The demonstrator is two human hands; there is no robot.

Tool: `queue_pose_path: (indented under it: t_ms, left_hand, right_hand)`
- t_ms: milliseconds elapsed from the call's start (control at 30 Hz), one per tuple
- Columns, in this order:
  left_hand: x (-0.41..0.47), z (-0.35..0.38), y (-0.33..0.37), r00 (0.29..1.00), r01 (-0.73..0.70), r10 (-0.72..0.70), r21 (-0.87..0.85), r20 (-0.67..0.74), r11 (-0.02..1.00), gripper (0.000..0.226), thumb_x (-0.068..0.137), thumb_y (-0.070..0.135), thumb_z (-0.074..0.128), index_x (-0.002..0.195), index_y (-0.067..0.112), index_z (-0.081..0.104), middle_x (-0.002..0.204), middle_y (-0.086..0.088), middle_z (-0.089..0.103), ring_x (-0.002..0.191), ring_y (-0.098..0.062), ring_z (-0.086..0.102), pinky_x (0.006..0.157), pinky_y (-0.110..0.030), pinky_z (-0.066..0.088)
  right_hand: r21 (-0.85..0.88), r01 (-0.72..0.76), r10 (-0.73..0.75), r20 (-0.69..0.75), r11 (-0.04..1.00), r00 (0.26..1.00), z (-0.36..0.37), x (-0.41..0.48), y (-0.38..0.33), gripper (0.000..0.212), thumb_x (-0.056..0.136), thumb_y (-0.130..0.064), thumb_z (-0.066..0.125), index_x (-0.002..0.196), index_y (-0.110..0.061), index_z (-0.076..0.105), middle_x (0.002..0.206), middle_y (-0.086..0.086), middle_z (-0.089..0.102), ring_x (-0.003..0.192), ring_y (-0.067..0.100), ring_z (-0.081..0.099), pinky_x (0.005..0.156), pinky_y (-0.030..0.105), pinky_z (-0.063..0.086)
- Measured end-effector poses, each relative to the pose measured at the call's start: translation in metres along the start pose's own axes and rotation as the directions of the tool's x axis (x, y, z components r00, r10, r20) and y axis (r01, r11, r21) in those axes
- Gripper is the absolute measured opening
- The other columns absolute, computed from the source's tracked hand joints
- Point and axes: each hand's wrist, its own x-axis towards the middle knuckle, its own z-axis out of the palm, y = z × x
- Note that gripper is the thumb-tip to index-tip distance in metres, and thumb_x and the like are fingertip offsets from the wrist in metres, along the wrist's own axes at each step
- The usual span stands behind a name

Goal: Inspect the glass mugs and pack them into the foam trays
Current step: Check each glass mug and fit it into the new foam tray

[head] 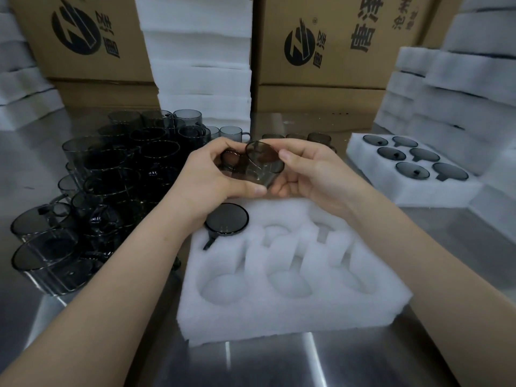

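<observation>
The left hand (212, 177) and right hand (315, 174) are grasping one tilted glass mug (261, 160), each grip curled round it, above the near foam tray (307, 317), probably for inspecting.

Looks like a factory packing station: steel table (363, 358), printed cardboard cartons (335, 40), foam tray stacks (201, 65), and loads of smoked glass mugs (111, 174).

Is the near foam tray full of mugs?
No: the near foam tray holds just one mug, in its far-left pocket, and the other five pockets are empty.
</observation>
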Motion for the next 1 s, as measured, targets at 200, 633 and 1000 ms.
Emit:
queue_pose_path:
  t_ms: [200, 633, 1000]
  left_hand:
    - [-0.002, 0.004, 0.002, 0.998, 0.022, -0.024, -0.037, -0.053, 0.999, 0.058, 0.056, 0.003, 0.088, 0.108, 0.013, 0.065, 0.107, -0.021, 0.065, 0.089, -0.027, 0.068, 0.086, -0.044, 0.058]
    - [-0.004, 0.004, -0.002, 0.989, -0.139, 0.133, -0.101, -0.07, 0.985, 0.063, 0.059, 0.012, 0.085, 0.113, 0.026, 0.057, 0.112, -0.004, 0.068, 0.105, -0.018, 0.066, 0.094, -0.04, 0.054]
    - [0.002, 0.002, -0.009, 0.998, -0.066, 0.066, -0.074, 0.002, 0.995, 0.068, 0.061, -0.006, 0.084, 0.12, 0.017, 0.06, 0.118, 0.0, 0.067, 0.11, -0.012, 0.064, 0.084, -0.031, 0.058]
  right_hand:
    - [0.02, 0.017, -0.019, 0.078, 1.0, 0.997, -0.003, 0.003, 0.004, 0.055, 0.084, -0.013, 0.065, 0.137, -0.015, 0.052, 0.106, 0.014, 0.061, 0.076, 0.019, 0.058, 0.071, 0.027, 0.052]
    - [-0.186, 0.08, -0.08, 0.007, 0.979, 0.997, 0.006, -0.003, 0.004, 0.042, 0.093, -0.014, 0.061, 0.133, -0.021, 0.05, 0.121, -0.002, 0.066, 0.11, 0.015, 0.065, 0.095, 0.045, 0.054]
    - [-0.184, 0.231, -0.238, -0.013, 0.955, 0.971, 0.005, -0.001, 0.002, 0.06, 0.072, -0.009, 0.074, 0.129, -0.016, 0.057, 0.12, 0.022, 0.051, 0.083, 0.02, 0.063, 0.085, 0.034, 0.054]
